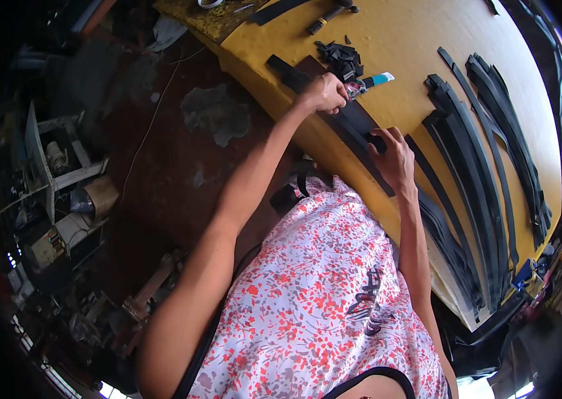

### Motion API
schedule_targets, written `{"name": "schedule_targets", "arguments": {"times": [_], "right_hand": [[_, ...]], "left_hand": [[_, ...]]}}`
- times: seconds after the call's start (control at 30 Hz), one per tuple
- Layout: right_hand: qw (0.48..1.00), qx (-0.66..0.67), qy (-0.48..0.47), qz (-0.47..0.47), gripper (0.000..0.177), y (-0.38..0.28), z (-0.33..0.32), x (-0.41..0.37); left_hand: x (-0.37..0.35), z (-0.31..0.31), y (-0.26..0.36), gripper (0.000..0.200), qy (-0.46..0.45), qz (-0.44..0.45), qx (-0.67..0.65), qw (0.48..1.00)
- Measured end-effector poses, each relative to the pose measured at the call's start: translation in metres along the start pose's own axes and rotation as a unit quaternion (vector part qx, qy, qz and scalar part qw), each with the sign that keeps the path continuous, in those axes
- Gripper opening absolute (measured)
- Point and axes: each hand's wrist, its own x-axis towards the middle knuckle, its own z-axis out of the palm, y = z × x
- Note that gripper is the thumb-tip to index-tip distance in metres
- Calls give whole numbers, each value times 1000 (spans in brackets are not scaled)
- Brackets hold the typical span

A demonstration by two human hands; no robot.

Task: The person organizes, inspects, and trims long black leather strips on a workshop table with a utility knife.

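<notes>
Shirt (321, 292); L hand (325, 93) fisted, R hand (395, 159) curled on strip (354, 120)

Workshop. Yellow workbench (414, 40) at 1 o'clock bore cut black strips (473, 133), offcuts (340, 58) and a hand tool (326, 18); machine clutter (61, 193) crowded the floor at 9 o'clock.

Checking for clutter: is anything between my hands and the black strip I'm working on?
Nothing visible. The right hand presses on the strip, and the left hand, gripping a teal tool, rests on it too. Scraps lie beyond.
</notes>
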Motion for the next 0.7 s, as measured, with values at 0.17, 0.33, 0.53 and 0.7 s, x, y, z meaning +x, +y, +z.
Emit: {"name": "schedule_targets", "arguments": {"times": [0.17,0.33,0.53,0.7], "right_hand": [[998,-38,-42,14,28,10,10,-17],[998,-49,-22,18,28,15,15,-27],[999,-49,14,0,29,21,25,-32],[998,-58,30,-3,31,25,32,-37]], "left_hand": [[4,23,-21,17,0,-35,-9,999],[7,41,-30,17,77,53,142,986],[-1,55,-30,18,158,82,204,963],[0,64,-38,18,180,101,227,952]]}}
